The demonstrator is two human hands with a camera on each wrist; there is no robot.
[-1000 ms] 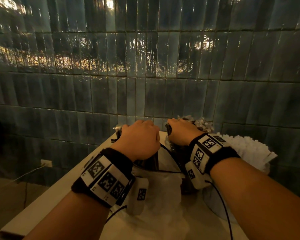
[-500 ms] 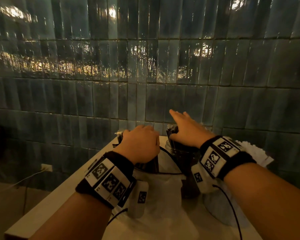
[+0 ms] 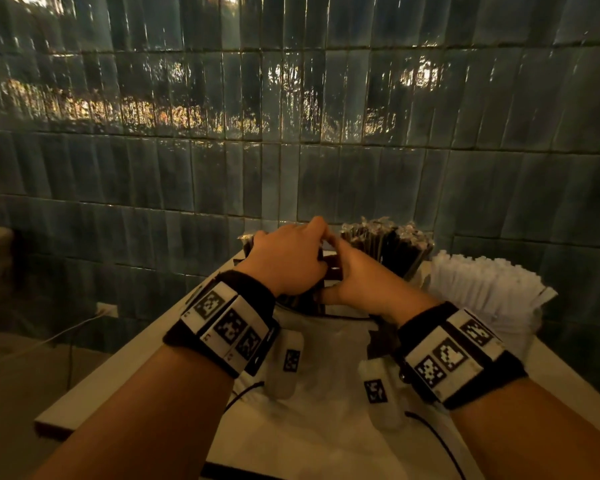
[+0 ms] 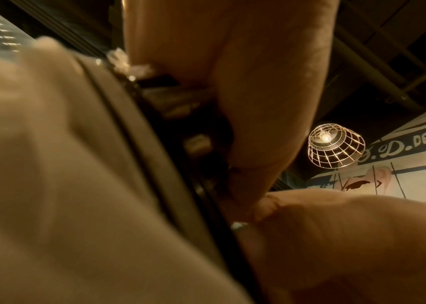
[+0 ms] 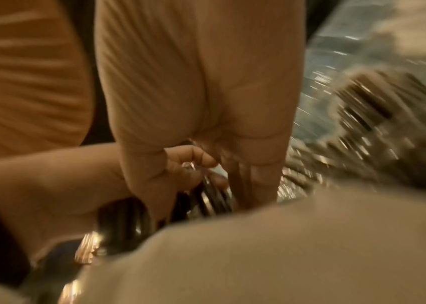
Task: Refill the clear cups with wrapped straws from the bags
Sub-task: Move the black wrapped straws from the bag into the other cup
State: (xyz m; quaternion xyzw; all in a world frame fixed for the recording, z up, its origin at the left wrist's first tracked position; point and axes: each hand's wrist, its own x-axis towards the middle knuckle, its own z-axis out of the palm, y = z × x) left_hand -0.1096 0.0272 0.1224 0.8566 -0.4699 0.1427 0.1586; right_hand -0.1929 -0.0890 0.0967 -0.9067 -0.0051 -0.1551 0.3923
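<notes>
A bundle of black wrapped straws (image 3: 331, 269) stands at the table's far end, mostly covered by both hands. My left hand (image 3: 288, 263) curls over its top and grips it; the left wrist view shows those fingers (image 4: 258, 98) wrapped against the dark straws (image 4: 180, 111). My right hand (image 3: 364, 285) lies right beside the left one. Its fingers (image 5: 253, 181) reach straight into the same straws (image 5: 214, 199). Just behind on the right stands a clear cup packed with black wrapped straws (image 3: 388, 247). The cup beneath my hands is hidden.
A holder full of white wrapped straws (image 3: 482, 289) stands at the right. A crumpled clear plastic bag (image 3: 326, 355) lies on the pale table (image 3: 125, 368) between my wrists. The blue tiled wall (image 3: 291, 150) rises directly behind. The table's left edge drops to the floor.
My right hand left the packed cup on the right and moved left to join the left hand on the bundle. The left hand stayed put, still gripping.
</notes>
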